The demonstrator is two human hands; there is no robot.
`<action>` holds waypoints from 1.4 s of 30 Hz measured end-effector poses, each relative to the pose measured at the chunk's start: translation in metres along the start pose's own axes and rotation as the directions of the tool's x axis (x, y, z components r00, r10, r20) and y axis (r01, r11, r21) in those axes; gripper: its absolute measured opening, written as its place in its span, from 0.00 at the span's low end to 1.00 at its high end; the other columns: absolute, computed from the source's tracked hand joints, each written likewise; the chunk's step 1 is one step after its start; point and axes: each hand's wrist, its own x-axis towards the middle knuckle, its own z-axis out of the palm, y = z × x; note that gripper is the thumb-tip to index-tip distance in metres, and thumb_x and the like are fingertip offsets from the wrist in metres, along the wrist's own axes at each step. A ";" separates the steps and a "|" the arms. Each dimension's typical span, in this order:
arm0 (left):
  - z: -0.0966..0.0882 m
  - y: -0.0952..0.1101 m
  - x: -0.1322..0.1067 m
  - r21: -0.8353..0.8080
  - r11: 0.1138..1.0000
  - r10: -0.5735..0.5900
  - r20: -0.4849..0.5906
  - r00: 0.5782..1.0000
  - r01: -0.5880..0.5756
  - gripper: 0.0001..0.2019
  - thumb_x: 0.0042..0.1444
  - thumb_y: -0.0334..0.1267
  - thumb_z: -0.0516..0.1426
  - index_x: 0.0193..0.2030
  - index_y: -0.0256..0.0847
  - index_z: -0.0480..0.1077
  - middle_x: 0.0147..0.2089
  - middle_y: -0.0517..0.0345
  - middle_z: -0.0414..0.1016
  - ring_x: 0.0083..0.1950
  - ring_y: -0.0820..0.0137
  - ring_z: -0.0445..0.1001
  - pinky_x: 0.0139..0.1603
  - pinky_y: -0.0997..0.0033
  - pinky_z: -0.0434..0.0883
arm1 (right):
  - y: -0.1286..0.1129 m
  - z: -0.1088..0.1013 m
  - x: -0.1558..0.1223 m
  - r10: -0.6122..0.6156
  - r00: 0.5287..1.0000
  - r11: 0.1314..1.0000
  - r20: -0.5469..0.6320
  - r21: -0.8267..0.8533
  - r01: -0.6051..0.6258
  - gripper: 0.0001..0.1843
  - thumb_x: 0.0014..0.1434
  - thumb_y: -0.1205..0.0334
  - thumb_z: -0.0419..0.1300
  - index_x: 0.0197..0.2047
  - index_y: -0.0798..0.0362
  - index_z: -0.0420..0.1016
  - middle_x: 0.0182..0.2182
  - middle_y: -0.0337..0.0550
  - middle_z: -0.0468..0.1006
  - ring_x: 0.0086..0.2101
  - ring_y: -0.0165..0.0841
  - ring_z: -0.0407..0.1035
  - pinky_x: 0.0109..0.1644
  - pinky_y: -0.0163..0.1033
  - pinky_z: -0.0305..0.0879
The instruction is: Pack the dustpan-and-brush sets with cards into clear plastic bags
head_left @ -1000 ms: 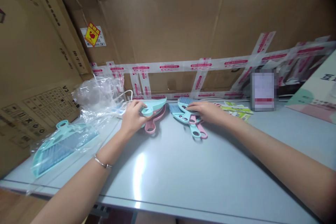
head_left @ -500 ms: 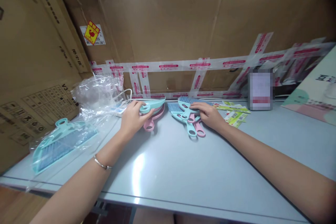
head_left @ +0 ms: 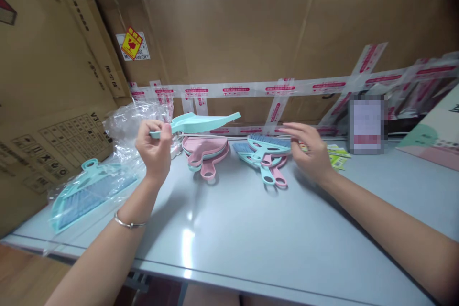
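My left hand [head_left: 155, 150] pinches the handle of a teal mini dustpan [head_left: 201, 123] and holds it level in the air above the table. Below it a stack of pink dustpans [head_left: 205, 149] lies on the grey table [head_left: 251, 229]. My right hand [head_left: 311, 152] hovers with fingers spread just right of a pile of teal and pink mini brushes [head_left: 267, 153], not gripping any of them.
A bagged teal brush-and-dustpan set [head_left: 89, 193] lies at the table's left. Crumpled clear plastic bags [head_left: 134, 126] sit behind my left hand. Green and yellow leaflets [head_left: 337, 158] lie at the right. Taped cardboard walls [head_left: 251, 33] enclose the back and left.
My left hand lifted the teal dustpan off the pink stack and up to the left. My right hand came off the brush pile and opened.
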 end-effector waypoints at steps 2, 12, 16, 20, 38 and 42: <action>-0.003 0.005 0.005 -0.105 0.993 -0.055 -0.056 0.997 0.049 0.16 0.55 0.44 0.53 0.20 0.42 0.55 0.23 0.64 0.56 0.20 0.77 0.56 0.21 0.74 0.56 | -0.009 -0.006 0.004 0.044 0.996 0.999 -0.083 0.013 -0.043 0.17 0.55 0.69 0.51 0.44 0.48 0.75 0.46 0.46 0.74 0.49 0.39 0.67 0.57 0.53 0.61; 0.000 0.038 0.002 -0.469 0.737 -0.159 0.579 0.799 0.486 0.21 0.42 0.40 0.57 0.14 0.39 0.46 0.17 0.64 0.46 0.18 0.79 0.50 0.17 0.76 0.51 | -0.050 -0.022 0.017 0.308 0.951 0.888 -0.006 0.359 -0.286 0.09 0.58 0.58 0.56 0.41 0.49 0.74 0.41 0.44 0.75 0.44 0.36 0.70 0.50 0.45 0.67; 0.010 0.043 -0.014 -0.418 0.683 -0.114 0.749 0.653 0.599 0.19 0.41 0.39 0.57 0.14 0.40 0.48 0.17 0.63 0.49 0.18 0.77 0.51 0.17 0.74 0.52 | -0.075 -0.018 0.011 0.238 0.754 0.715 0.612 0.415 -0.562 0.18 0.57 0.52 0.58 0.49 0.49 0.71 0.38 0.43 0.77 0.35 0.33 0.71 0.36 0.38 0.70; 0.018 0.043 -0.024 -0.342 0.667 -0.186 0.783 0.593 0.661 0.14 0.43 0.41 0.58 0.18 0.40 0.56 0.21 0.61 0.60 0.20 0.76 0.56 0.17 0.74 0.56 | -0.097 -0.012 0.003 0.108 0.417 0.599 0.902 0.276 -0.751 0.21 0.50 0.50 0.63 0.45 0.51 0.73 0.34 0.41 0.77 0.32 0.33 0.72 0.31 0.35 0.69; 0.033 0.019 -0.067 0.282 0.624 -0.652 0.703 0.286 0.729 0.14 0.50 0.42 0.57 0.43 0.41 0.69 0.40 0.58 0.74 0.43 0.64 0.72 0.44 0.66 0.67 | -0.004 -0.007 -0.002 0.313 0.875 0.950 0.370 -0.110 -0.293 0.17 0.56 0.47 0.54 0.39 0.52 0.72 0.38 0.50 0.78 0.40 0.44 0.72 0.44 0.51 0.68; 0.034 0.024 -0.068 0.292 0.561 -0.665 0.716 0.212 0.774 0.19 0.51 0.44 0.57 0.49 0.42 0.67 0.46 0.56 0.74 0.47 0.63 0.71 0.47 0.66 0.67 | 0.024 0.007 -0.017 0.108 0.817 0.962 0.566 -0.267 0.058 0.20 0.61 0.59 0.47 0.52 0.55 0.71 0.57 0.55 0.68 0.57 0.48 0.61 0.56 0.58 0.59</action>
